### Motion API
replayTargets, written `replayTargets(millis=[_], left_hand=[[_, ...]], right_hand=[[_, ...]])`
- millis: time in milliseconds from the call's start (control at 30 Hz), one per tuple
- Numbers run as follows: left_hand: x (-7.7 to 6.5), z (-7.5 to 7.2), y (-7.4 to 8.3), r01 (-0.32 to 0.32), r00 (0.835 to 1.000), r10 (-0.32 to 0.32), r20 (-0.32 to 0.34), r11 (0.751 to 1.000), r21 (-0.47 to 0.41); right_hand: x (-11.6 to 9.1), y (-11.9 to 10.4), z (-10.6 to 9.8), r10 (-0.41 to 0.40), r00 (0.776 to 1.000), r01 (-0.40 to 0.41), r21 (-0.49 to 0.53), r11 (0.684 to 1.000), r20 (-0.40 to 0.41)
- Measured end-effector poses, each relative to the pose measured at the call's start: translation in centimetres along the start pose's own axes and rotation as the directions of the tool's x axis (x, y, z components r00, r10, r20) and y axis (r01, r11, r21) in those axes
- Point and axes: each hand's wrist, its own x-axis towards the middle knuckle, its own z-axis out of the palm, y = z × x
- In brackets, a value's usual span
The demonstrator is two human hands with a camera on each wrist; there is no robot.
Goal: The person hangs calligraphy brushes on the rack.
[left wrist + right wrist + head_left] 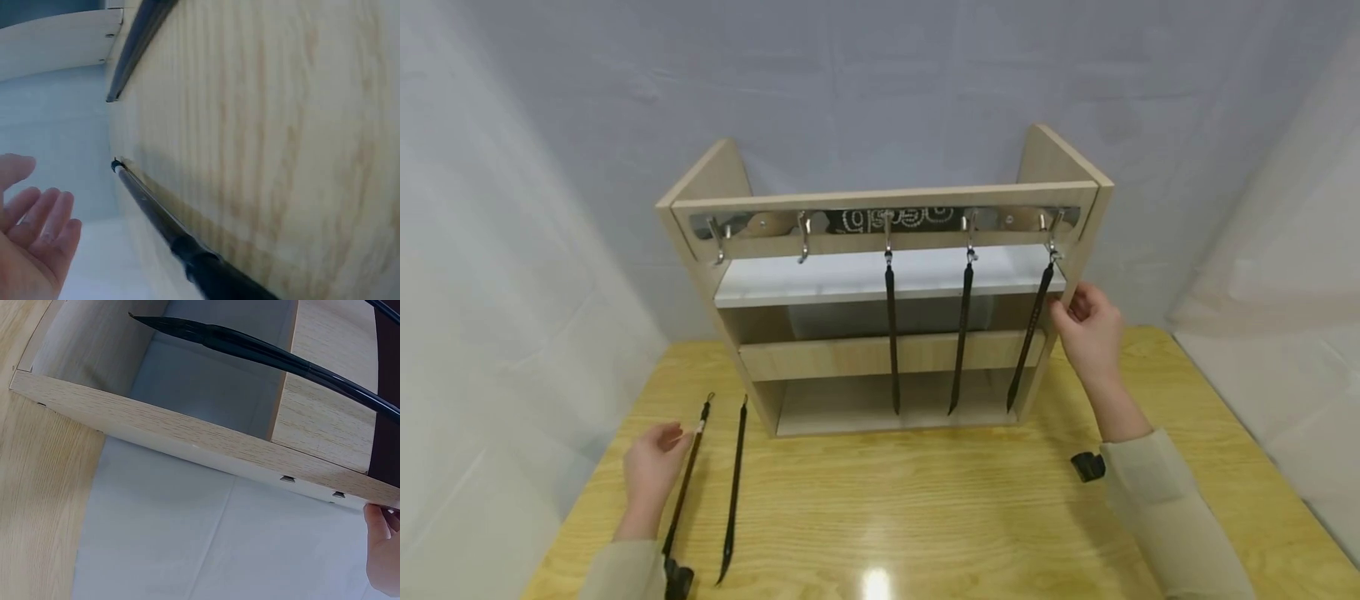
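A pale wooden shelf unit [820, 358] stands on the table, with a metal hook rail [805, 223] along its top front. Three dark calligraphy brushes hang tips down from the middle and right hooks, the rightmost brush [1032, 333] near the side panel. My right hand [1088, 327] holds the right side panel's edge, fingers bent; in the right wrist view only part of the hand [382, 556] shows. On the left, my left hand [653, 467] hovers beside a lying brush [686, 485], fingers loosely bent. The left wrist view shows this hand [37, 244] apart from that brush [150, 206].
Another brush [735, 483] lies on the table [880, 500], left of the shelf's front. The two left hooks carry no brush. Pale cloth [887, 92] hangs behind and at both sides. A black strap piece [1087, 467] is by the right wrist.
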Motion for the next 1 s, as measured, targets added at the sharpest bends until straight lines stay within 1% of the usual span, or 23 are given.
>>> replayTargets(millis=[100,133,200,267,333,367,400,500,633,700,833,933,1000], left_hand=[[-0.1,0.0,-0.5,0.008,1.0,-0.008,0.016,0.999,0.034],[-0.2,0.0,-0.7,0.01,1.0,-0.011,0.028,0.999,0.041],[-0.2,0.1,-1.2,0.004,0.999,-0.006,0.042,0.998,0.056],[-0.2,0.1,-1.7,0.002,0.998,-0.006,0.067,0.998,0.063],[-0.2,0.0,-2.1,-0.003,0.996,-0.004,0.089,0.996,0.085],[-0.1,0.0,-2.3,-0.009,0.995,-0.001,0.096,0.995,0.101],[-0.1,0.0,-2.4,-0.014,0.994,0.001,0.107,0.993,0.117],[-0.1,-0.2,-2.7,-0.006,0.989,-0.021,0.145,0.984,0.179],[-0.1,-0.4,-2.6,0.041,0.979,-0.088,0.186,0.969,0.245],[-0.1,-0.4,-2.6,0.057,0.975,-0.111,0.194,0.962,0.266],[0.1,-0.3,-2.3,0.091,0.965,-0.155,0.209,0.953,0.289],[0.1,-0.2,-2.3,0.097,0.961,-0.167,0.223,0.951,0.294],[0.1,-0.2,-2.4,0.087,0.96,-0.159,0.229,0.952,0.293]], right_hand=[[0.0,-0.1,0.0,-0.002,1.0,0.002,0.002,1.0,0.0],[-0.2,-0.5,0.0,0.002,1.0,-0.002,0.002,1.0,0.002],[-0.2,-0.6,0.0,0.005,1.0,-0.005,0.007,1.0,0.007],[-0.2,-0.5,0.0,0.007,1.0,-0.007,-0.002,1.0,0.012],[-0.2,-0.5,0.0,0.002,1.0,-0.002,0.001,1.0,0.015],[0.0,0.0,0.1,-0.002,1.0,0.002,0.004,1.0,0.012],[0.0,0.1,0.1,-0.006,1.0,0.006,0.003,1.0,0.01],[-0.1,0.0,0.1,-0.005,1.0,0.005,0.009,1.0,0.007],[-0.2,-0.1,0.1,0.001,1.0,-0.001,0.013,1.0,0.006],[-0.2,-0.1,0.0,0.001,1.0,-0.001,0.017,1.0,0.003],[-0.2,-0.2,-0.1,0.001,1.0,-0.001,0.026,1.0,0.005],[-0.2,-0.2,-0.1,-0.002,1.0,0.002,0.033,0.999,0.004],[-0.1,-0.2,0.0,-0.005,1.0,0.005,0.035,0.999,0.003]])
